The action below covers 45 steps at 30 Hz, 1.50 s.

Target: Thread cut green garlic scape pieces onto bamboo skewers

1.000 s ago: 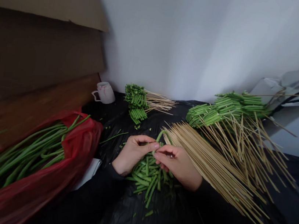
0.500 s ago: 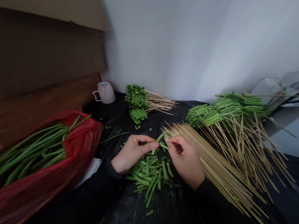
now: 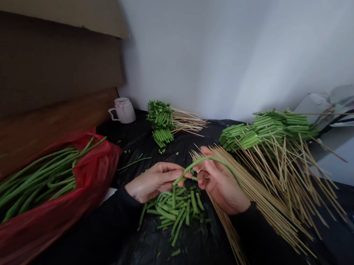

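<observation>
My left hand (image 3: 157,179) pinches one end of a long green bean (image 3: 188,167) between thumb and fingertips. From there the bean arches up and to the right, crossing in front of the raised fingers of my right hand (image 3: 222,185). Those right fingers are apart and loosely curled, with the bean lying against them rather than gripped. A short green piece shows between the two hands; whether a finger touches it, I cannot tell. Just beneath them lies a heap of cut bean pieces (image 3: 169,212) on black plastic sheeting (image 3: 147,251).
A red plastic bag (image 3: 92,173) of long beans lies left. Bare bamboo skewers (image 3: 267,215) spread at right. Skewered bean bundles stand behind, one centre (image 3: 161,119) and a larger pile right (image 3: 272,130). A white mug (image 3: 125,111) and cardboard box (image 3: 49,57) are at back left.
My right hand has opened from a pinch and turned its palm more into view. More of the bean now shows, arching over to the right. My left hand has shifted slightly left and down.
</observation>
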Tool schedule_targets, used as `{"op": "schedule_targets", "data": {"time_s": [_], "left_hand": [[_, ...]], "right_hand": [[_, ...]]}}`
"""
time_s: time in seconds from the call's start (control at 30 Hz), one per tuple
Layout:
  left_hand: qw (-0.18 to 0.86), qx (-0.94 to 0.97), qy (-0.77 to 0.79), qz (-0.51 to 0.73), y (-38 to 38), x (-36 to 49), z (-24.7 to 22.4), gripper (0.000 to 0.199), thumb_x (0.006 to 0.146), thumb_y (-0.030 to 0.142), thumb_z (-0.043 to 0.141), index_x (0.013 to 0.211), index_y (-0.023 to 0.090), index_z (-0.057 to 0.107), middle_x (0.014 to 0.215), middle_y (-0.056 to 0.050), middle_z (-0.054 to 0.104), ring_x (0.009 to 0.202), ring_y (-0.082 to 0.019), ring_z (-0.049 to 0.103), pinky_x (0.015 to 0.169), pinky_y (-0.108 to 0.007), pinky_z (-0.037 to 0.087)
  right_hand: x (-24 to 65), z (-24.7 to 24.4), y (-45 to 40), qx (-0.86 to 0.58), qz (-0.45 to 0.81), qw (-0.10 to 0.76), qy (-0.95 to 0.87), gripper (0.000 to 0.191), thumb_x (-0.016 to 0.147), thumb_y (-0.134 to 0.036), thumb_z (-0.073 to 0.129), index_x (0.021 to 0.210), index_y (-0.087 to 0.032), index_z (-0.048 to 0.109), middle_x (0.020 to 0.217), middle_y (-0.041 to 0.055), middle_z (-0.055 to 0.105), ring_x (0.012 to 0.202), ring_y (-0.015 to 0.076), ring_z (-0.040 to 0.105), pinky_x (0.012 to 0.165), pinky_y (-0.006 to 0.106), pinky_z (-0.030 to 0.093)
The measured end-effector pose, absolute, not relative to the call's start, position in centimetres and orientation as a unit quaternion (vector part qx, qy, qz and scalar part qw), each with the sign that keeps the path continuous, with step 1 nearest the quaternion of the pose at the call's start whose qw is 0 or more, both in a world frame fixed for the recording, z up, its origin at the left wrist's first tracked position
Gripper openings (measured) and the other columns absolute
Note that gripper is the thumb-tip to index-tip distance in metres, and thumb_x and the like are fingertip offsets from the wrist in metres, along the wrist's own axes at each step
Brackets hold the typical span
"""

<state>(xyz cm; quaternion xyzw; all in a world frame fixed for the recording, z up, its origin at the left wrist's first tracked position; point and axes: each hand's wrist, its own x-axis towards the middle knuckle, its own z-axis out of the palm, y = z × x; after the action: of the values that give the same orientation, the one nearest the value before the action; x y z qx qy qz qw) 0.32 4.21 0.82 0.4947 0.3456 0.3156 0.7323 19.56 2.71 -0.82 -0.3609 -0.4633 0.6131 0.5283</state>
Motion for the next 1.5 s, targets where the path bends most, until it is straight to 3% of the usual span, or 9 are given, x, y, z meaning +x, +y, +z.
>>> {"op": "schedule_targets", "data": {"time_s": [0.1, 0.23, 0.43, 0.73, 0.97, 1.13, 1.3, 1.4, 1.5], "left_hand": [[0.734, 0.512, 0.347, 0.283, 4.1, 0.3, 1.0, 0.036, 0.074, 0.039, 0.074, 0.100, 0.014, 0.073, 0.065, -0.003, 0.062, 0.040, 0.000, 0.020, 0.040, -0.022, 0.007], [0.672, 0.559, 0.380, 0.302, 4.2, 0.4, 0.6, 0.032, 0.075, 0.042, 0.072, 0.089, 0.014, 0.076, 0.067, -0.004, 0.066, 0.041, -0.002, 0.025, 0.041, -0.022, 0.013], [0.593, 0.604, 0.414, 0.334, 4.0, 0.7, 0.6, 0.023, 0.065, 0.036, 0.080, 0.073, 0.014, 0.076, 0.069, -0.004, 0.070, 0.061, -0.012, 0.055, 0.060, -0.023, 0.040], [0.560, 0.615, 0.423, 0.361, 3.5, 1.3, 0.7, 0.018, 0.065, 0.030, 0.081, 0.069, 0.013, 0.075, 0.062, -0.001, 0.066, 0.057, -0.011, 0.052, 0.056, -0.023, 0.039], [0.633, 0.462, 0.399, 0.476, 4.1, 1.0, 0.6, 0.022, 0.060, 0.031, 0.085, 0.071, 0.014, 0.076, 0.068, -0.003, 0.069, 0.059, -0.010, 0.056, 0.059, -0.022, 0.041], [0.632, 0.434, 0.409, 0.494, 4.2, 1.1, 0.5, 0.024, 0.058, 0.031, 0.086, 0.072, 0.013, 0.076, 0.068, -0.003, 0.069, 0.062, -0.010, 0.057, 0.061, -0.022, 0.042], [0.631, 0.392, 0.396, 0.539, 5.0, 0.6, 0.2, 0.026, 0.066, 0.028, 0.081, 0.085, 0.011, 0.076, 0.062, 0.001, 0.063, 0.045, -0.001, 0.036, 0.042, -0.016, 0.028], [0.650, 0.307, 0.378, 0.584, 5.8, -0.1, 0.4, 0.016, 0.071, 0.021, 0.076, 0.083, 0.011, 0.072, 0.069, 0.000, 0.063, 0.050, -0.002, 0.045, 0.047, -0.013, 0.037], [0.703, 0.230, 0.351, 0.575, 6.1, -0.6, 0.7, 0.008, 0.078, 0.020, 0.067, 0.076, 0.012, 0.067, 0.073, -0.002, 0.063, 0.063, -0.007, 0.057, 0.058, -0.017, 0.048]], "right_hand": [[19.9, -0.1, 2.7, -0.372, 0.586, 0.536, -0.481, 0.036, 0.083, -0.051, 0.059, 0.101, -0.020, 0.062, 0.075, 0.0011, 0.062, 0.059, 0.0103, 0.053, 0.054, 0.024, 0.044], [19.9, 0.7, 2.2, -0.438, 0.512, 0.516, -0.529, 0.039, 0.083, -0.055, 0.056, 0.090, -0.018, 0.064, 0.067, 0.0010, 0.060, 0.057, 0.0114, 0.053, 0.054, 0.025, 0.045], [19.1, 0.9, 1.6, -0.489, 0.439, 0.498, -0.566, 0.034, 0.082, -0.052, 0.058, 0.081, -0.019, 0.064, 0.064, 0.0005, 0.062, 0.054, 0.0115, 0.054, 0.054, 0.025, 0.046], [19.1, 1.5, 1.5, -0.505, 0.390, 0.506, -0.580, 0.029, 0.081, -0.046, 0.060, 0.071, -0.019, 0.062, 0.056, -0.0013, 0.060, 0.048, 0.0105, 0.052, 0.052, 0.026, 0.045], [18.8, 1.0, 1.4, -0.508, 0.403, 0.509, -0.566, 0.031, 0.080, -0.051, 0.060, 0.074, -0.020, 0.058, 0.058, -0.0011, 0.062, 0.049, 0.0114, 0.055, 0.051, 0.025, 0.046], [18.5, 0.6, 1.3, -0.500, 0.419, 0.501, -0.569, 0.032, 0.080, -0.052, 0.061, 0.077, -0.020, 0.059, 0.060, -0.0006, 0.064, 0.051, 0.0115, 0.056, 0.052, 0.025, 0.046], [18.7, 0.2, 1.6, -0.501, 0.424, 0.500, -0.565, 0.033, 0.079, -0.052, 0.063, 0.076, -0.019, 0.060, 0.060, -0.0003, 0.064, 0.050, 0.0114, 0.056, 0.051, 0.025, 0.045], [18.8, -0.1, 1.8, -0.498, 0.426, 0.507, -0.559, 0.035, 0.078, -0.054, 0.063, 0.077, -0.019, 0.060, 0.060, 0.0000, 0.064, 0.049, 0.0117, 0.056, 0.049, 0.025, 0.044], [18.9, -0.3, 1.9, -0.496, 0.429, 0.508, -0.559, 0.036, 0.078, -0.055, 0.063, 0.078, -0.019, 0.060, 0.059, -0.0003, 0.063, 0.049, 0.0116, 0.055, 0.048, 0.025, 0.044]]}}
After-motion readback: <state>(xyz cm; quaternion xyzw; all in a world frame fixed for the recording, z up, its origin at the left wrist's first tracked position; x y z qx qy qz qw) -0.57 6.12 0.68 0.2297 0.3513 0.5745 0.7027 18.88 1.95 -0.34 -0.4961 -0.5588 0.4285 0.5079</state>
